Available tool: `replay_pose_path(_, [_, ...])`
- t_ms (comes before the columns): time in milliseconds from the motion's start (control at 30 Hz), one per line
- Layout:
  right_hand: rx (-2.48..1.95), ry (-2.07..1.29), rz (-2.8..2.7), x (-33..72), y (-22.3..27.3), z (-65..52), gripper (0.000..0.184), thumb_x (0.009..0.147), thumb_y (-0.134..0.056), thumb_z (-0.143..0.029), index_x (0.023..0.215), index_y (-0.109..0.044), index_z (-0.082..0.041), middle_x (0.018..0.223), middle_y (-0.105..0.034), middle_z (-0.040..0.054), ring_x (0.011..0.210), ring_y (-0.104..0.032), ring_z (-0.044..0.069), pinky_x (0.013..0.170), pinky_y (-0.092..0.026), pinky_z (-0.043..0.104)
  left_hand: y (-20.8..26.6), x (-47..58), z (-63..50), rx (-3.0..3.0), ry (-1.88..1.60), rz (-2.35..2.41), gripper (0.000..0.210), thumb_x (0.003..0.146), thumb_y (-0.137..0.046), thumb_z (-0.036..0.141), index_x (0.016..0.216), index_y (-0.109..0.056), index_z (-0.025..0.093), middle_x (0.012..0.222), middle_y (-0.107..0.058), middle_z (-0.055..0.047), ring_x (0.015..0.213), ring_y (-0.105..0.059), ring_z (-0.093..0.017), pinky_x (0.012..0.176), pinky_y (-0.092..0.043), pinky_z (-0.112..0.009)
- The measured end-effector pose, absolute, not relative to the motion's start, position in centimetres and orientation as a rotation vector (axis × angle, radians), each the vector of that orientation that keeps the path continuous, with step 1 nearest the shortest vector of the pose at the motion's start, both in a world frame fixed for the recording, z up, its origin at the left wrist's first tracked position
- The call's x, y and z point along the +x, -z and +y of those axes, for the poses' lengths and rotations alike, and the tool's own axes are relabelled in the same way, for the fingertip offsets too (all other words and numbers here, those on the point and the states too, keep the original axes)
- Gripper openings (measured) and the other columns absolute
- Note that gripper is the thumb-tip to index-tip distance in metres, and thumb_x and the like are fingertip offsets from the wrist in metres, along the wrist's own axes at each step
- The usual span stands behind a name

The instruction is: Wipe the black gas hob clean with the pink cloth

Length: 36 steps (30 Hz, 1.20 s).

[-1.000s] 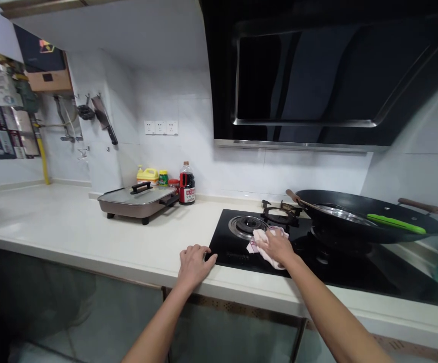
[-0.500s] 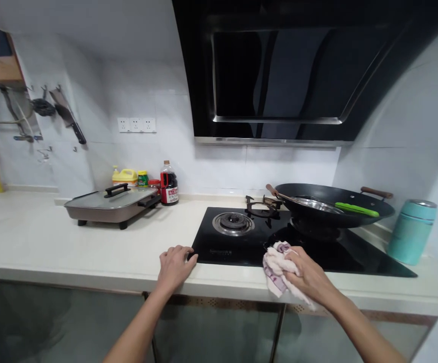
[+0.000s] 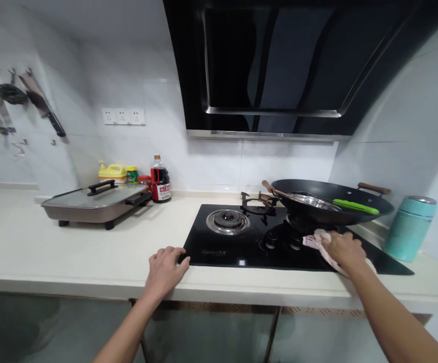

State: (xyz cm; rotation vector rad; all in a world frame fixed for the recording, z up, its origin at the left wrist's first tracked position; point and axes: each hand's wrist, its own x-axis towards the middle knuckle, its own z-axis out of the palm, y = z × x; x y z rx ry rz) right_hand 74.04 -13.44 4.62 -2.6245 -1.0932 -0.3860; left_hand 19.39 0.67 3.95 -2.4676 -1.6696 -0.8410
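My right hand presses a crumpled pale pink cloth onto the black glass gas stove, just below the wok and right of the two control knobs. The cloth's lower end trails toward the stove's front edge. At the front left corner of the stove, my left hand rests on the white counter, fingers stretched out and thumb apart, holding nothing. A black wok with wooden handles sits over the right burner, with a metal strainer and a green-handled utensil in it.
The left burner is uncovered, its pan support lying behind it. A turquoise flask stands at the right. Left on the counter are a lidded electric pan and a sauce bottle. A range hood hangs above.
My right hand has moved the cloth right and farther back across the stove, uncovering the knobs. My left hand stays at the stove's corner. The view has shifted slightly right.
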Motion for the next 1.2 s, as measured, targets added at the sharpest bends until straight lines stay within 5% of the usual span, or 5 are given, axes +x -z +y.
replay_pose_path(167, [-2.526,0.288,-1.383,72.4,-5.0,-9.2,0.056,0.099,-0.039,-0.054,0.139,-0.065,-0.024,0.123,-0.065,0.0207,0.108,-0.067,0.036,0.095,-0.047,0.05,-3.7,19.5,0.7,-2.464,0.852,-1.634,0.026,0.094,-0.056,0.04,0.108,-0.074,0.027,0.112,-0.075,-0.006,0.111,-0.062,-0.029,0.1,-0.04,-0.045])
replay_pose_path(433, [-2.346,-0.031,-1.564,72.6,-7.3,-8.3,0.058,0.099,-0.033,-0.064,0.123,-0.073,-0.03,0.124,-0.073,0.0051,0.108,-0.07,0.026,0.088,-0.051,0.033,-3.6,19.5,0.6,-2.496,0.91,-1.573,0.023,0.094,-0.057,0.035,0.107,-0.074,0.024,0.11,-0.074,-0.006,0.109,-0.063,-0.029,0.097,-0.042,-0.045])
replay_pose_path(800, [-2.132,-0.022,-1.884,67.1,-7.2,0.3,0.038,0.085,-0.061,-0.037,0.12,-0.074,-0.032,0.134,-0.067,0.0015,0.117,-0.065,0.023,0.098,-0.046,0.031,-3.0,19.2,0.7,-2.524,1.023,-1.481,0.02,0.095,-0.058,0.031,0.107,-0.072,0.023,0.108,-0.073,-0.006,0.106,-0.062,-0.027,0.092,-0.046,-0.042])
replay_pose_path(933, [-2.145,0.0,-1.882,65.3,-7.5,3.5,0.04,0.09,-0.054,-0.029,0.126,-0.071,-0.022,0.134,-0.063,0.0122,0.115,-0.064,0.025,0.099,-0.045,0.034,-2.9,19.2,0.6,-2.523,1.042,-1.479,0.018,0.094,-0.059,0.031,0.105,-0.072,0.024,0.107,-0.072,-0.006,0.106,-0.062,-0.027,0.091,-0.047,-0.042])
replay_pose_path(1200, [-1.9,-0.058,-2.168,56.6,-7.9,4.5,0.035,0.086,-0.067,-0.037,0.119,-0.072,-0.025,0.117,-0.062,0.0088,0.108,-0.06,0.024,0.096,-0.043,0.033,-3.1,19.4,0.4,-2.532,1.004,-1.522,0.019,0.095,-0.058,0.03,0.105,-0.071,0.022,0.108,-0.072,-0.007,0.106,-0.061,-0.028,0.092,-0.046,-0.043])
